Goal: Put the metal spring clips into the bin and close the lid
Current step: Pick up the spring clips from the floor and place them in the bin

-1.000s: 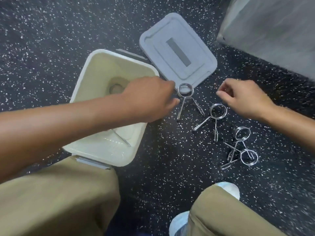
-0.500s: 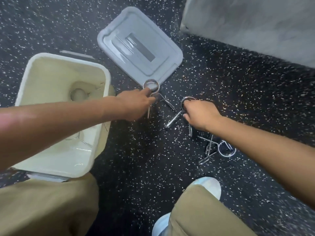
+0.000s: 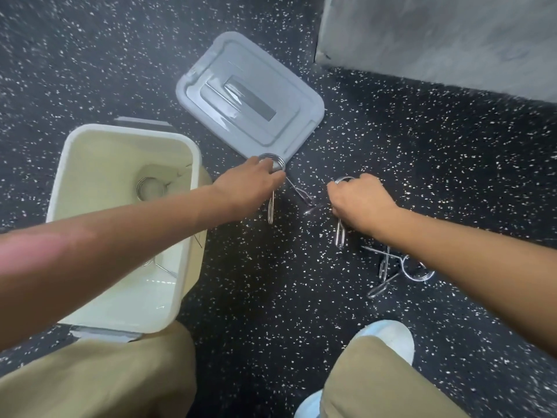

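The cream bin [image 3: 75,164] stands open on the floor at the left, with clips lying inside it [image 3: 147,188]. Its grey lid [image 3: 250,98] lies flat beyond it. My left hand [image 3: 250,185] is closed on the coil of one metal spring clip [image 3: 271,211] beside the lid's near corner. My right hand [image 3: 358,197] grips a second spring clip [image 3: 340,236], whose coil shows above my fingers. Two more clips [image 3: 391,273] lie tangled on the floor, partly hidden under my right forearm.
The floor is black rubber with white speckles [image 3: 301,297]. A grey concrete block or wall [image 3: 437,34] rises at the upper right. My knees in tan trousers [image 3: 99,378] and a pale shoe [image 3: 388,336] fill the bottom of the view.
My right hand came down from above the floor and closed on the second clip. My left hand tightened its hold on the first clip near the lid.
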`<state>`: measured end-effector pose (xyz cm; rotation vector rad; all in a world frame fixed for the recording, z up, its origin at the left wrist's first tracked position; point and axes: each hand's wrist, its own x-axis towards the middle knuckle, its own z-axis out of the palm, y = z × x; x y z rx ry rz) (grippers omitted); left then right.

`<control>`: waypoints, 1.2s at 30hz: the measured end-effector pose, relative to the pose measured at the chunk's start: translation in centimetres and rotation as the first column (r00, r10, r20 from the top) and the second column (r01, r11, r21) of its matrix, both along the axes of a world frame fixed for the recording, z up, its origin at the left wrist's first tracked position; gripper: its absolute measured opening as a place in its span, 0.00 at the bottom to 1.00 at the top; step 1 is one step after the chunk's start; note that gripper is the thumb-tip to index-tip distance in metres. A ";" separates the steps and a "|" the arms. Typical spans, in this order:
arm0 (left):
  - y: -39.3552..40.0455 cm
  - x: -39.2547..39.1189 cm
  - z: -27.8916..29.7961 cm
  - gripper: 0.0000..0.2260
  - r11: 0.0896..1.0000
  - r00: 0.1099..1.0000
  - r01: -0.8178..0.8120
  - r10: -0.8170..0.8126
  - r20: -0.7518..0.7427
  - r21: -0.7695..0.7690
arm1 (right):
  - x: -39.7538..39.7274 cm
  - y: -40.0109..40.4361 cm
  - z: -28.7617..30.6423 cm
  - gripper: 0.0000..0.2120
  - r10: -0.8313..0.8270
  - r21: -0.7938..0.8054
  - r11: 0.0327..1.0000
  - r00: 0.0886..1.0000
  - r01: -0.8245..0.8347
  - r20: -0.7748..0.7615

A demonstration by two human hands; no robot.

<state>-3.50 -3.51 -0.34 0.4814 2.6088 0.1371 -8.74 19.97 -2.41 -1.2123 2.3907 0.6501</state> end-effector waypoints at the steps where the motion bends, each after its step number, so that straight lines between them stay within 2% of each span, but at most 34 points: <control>1: -0.1 0.0 0.0 0.19 1.000 1.000 0.000 0.001 -0.028 0.011 | 0.0 0.1 0.2 0.08 -0.017 -0.007 1.000 1.000 0.016 -0.008; 3: -0.2 0.0 0.3 0.16 1.000 0.998 -0.008 0.009 -0.056 0.026 | 0.0 0.6 0.3 0.05 -0.037 -0.033 0.999 0.999 0.036 -0.023; 6: -0.3 -0.2 1.7 0.10 0.999 0.996 -0.033 0.035 -0.084 0.028 | 0.3 1.1 0.2 0.08 -0.067 -0.038 0.997 0.996 0.065 -0.051; 10: -0.9 -0.2 4.7 0.03 0.993 0.987 -0.067 0.080 -0.137 0.097 | 0.7 1.6 -0.1 0.09 -0.087 -0.038 0.996 0.996 0.087 -0.001; 13: -1.5 0.0 6.9 0.05 0.983 0.979 -0.109 0.132 -0.158 0.148 | 0.9 1.7 0.4 0.08 -0.096 -0.057 0.994 0.995 0.096 -0.006; 17: -2.4 0.4 9.3 0.10 0.971 0.963 -0.206 0.223 -0.151 0.124 | 0.8 1.1 1.7 0.06 -0.117 -0.116 0.987 0.992 0.111 -0.044; 21: -4.1 1.2 10.9 0.08 0.977 0.950 -0.188 0.207 -0.234 0.101 | 0.5 -0.1 3.6 0.07 -0.107 -0.131 0.987 0.992 0.097 -0.072; 27: -7.5 2.3 12.9 0.12 0.984 0.933 -0.144 0.170 -0.318 0.105 | 0.7 -2.2 7.0 0.04 -0.060 -0.296 0.954 0.997 0.041 -0.057; 32: -10.8 3.8 13.6 0.11 0.987 0.941 -0.151 0.159 -0.300 0.050 | 2.0 -4.6 9.2 0.04 -0.007 -0.402 0.916 1.000 -0.004 -0.027; 36: -13.3 5.7 13.1 0.09 0.992 0.985 -0.114 0.105 -0.137 -0.058 | 3.2 -6.0 10.4 0.05 0.004 -0.448 0.893 0.998 0.025 0.064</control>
